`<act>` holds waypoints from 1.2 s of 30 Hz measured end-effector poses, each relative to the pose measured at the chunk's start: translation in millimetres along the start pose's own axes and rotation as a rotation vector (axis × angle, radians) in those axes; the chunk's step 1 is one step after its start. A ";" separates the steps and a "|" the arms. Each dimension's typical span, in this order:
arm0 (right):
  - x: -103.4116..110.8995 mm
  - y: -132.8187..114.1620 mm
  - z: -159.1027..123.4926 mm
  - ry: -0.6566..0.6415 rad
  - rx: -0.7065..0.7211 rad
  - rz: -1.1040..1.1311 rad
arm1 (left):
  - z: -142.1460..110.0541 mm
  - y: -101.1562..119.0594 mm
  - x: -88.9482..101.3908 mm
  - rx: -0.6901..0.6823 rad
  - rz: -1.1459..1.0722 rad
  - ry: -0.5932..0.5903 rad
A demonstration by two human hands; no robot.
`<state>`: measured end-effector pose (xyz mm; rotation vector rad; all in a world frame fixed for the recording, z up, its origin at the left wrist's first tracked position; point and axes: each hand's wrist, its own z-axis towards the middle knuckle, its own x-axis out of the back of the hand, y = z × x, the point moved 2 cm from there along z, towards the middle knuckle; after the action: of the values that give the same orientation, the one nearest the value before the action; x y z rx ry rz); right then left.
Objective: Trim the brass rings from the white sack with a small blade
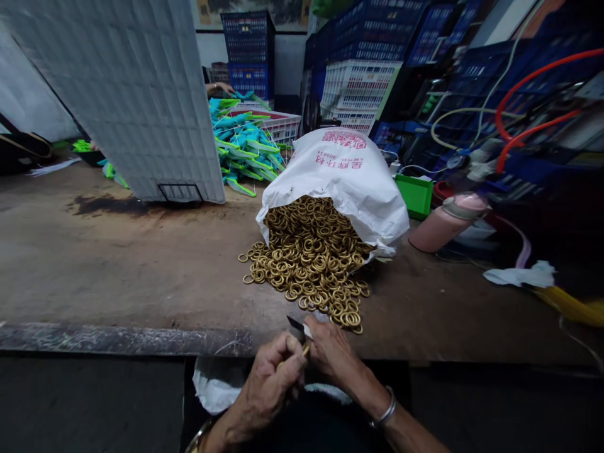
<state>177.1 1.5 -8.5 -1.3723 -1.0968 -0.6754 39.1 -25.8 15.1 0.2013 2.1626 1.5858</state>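
My left hand [279,370] is closed in a pinch on a gold-coloured ring [306,348], only part of which shows past the fingertips. Right beside it, my right hand [331,350] is wrapped round a small knife, its dark pointed blade [295,323] sticking out to the upper left. Something white [307,331] shows at the base of the blade; the handle is hidden in the fingers. Just beyond both hands, a heap of gold-coloured rings [302,267] spills over the table from the mouth of a white woven sack [349,179] lying on its side.
The wooden table [117,270] has a worn front edge. A tall grey panel [127,94] stands at left, before a teal-and-green pile [248,145] and another person's hand [221,88]. To the right are a pink bottle [446,223], a green tray [415,195] and red hoses [519,141].
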 end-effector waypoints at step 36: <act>14.6 -10.7 11.3 0.039 -0.039 0.836 | 28.5 -7.8 15.6 0.078 -0.116 0.309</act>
<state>170.7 14.1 7.6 -1.6681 -0.3957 -0.1043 38.8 2.2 -3.2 -0.1546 2.4208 1.5510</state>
